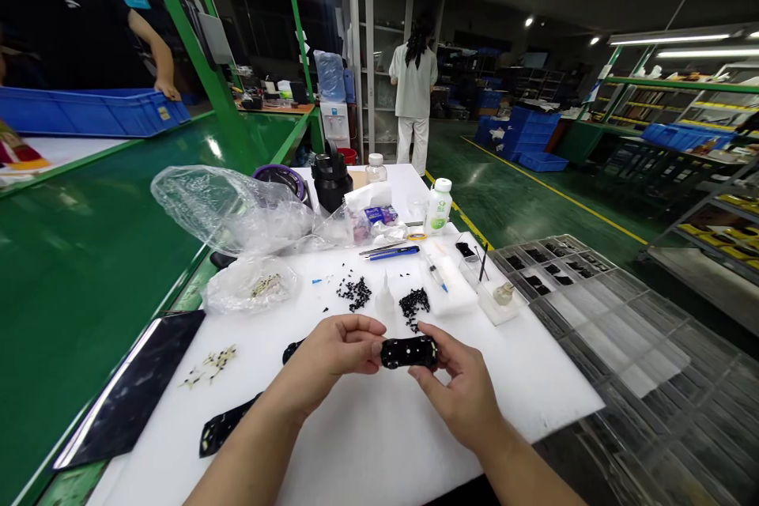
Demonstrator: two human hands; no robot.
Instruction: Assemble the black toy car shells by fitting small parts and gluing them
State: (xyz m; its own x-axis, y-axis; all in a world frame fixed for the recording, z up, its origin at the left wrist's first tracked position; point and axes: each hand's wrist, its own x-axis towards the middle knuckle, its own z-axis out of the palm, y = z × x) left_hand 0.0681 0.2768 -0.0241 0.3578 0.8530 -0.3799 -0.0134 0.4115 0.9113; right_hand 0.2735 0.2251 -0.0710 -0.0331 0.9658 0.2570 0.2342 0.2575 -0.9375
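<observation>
My left hand (332,356) and my right hand (459,387) both grip a black perforated plastic piece (409,352) by its ends, above a white board (368,451). Part of its underside is hidden by my fingers. Just beyond my left hand lies a black part (292,350), mostly hidden by that hand. A longer perforated black strip (222,427) rests near my left forearm. Two heaps of small black parts (354,294) (413,306) lie ahead of my hands.
A dark sheet (134,387) lies at the board's left edge. Farther back are a crumpled plastic bag (228,209), a white bottle (439,205) and a blue-handled knife (391,253). A transparent compartment tray (617,316) stands right. A co-worker's hand (167,89) rests on a blue crate (88,112).
</observation>
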